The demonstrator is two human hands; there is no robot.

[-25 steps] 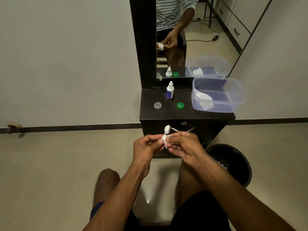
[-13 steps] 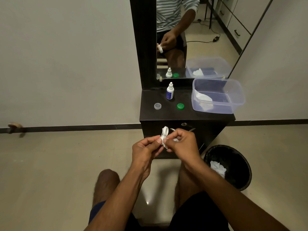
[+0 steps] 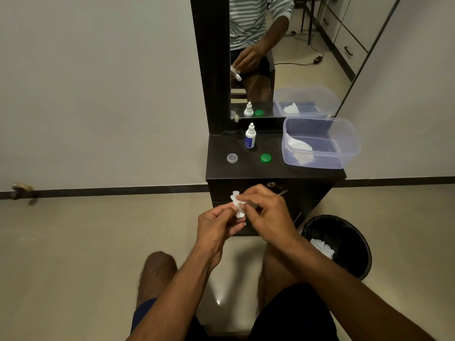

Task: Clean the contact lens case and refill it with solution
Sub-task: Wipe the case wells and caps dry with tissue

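My left hand [image 3: 216,225] pinches the white contact lens case [image 3: 239,213] in front of the dark cabinet. My right hand [image 3: 267,212] presses a small white tissue [image 3: 234,197] against the case's upper end, hiding most of it. On the cabinet top [image 3: 246,168] stand the white solution bottle [image 3: 250,136] with a blue label, a clear cap [image 3: 232,158] to its left and a green cap [image 3: 265,158] to its right.
A clear plastic tub [image 3: 320,142] with crumpled tissue stands at the cabinet's right end. A black bin [image 3: 344,244] with a used tissue sits on the floor to the right. A mirror [image 3: 270,57] rises behind the cabinet. My knees are below my hands.
My right hand has shifted the tissue up over the top of the case, and both hands have drifted slightly left and down.
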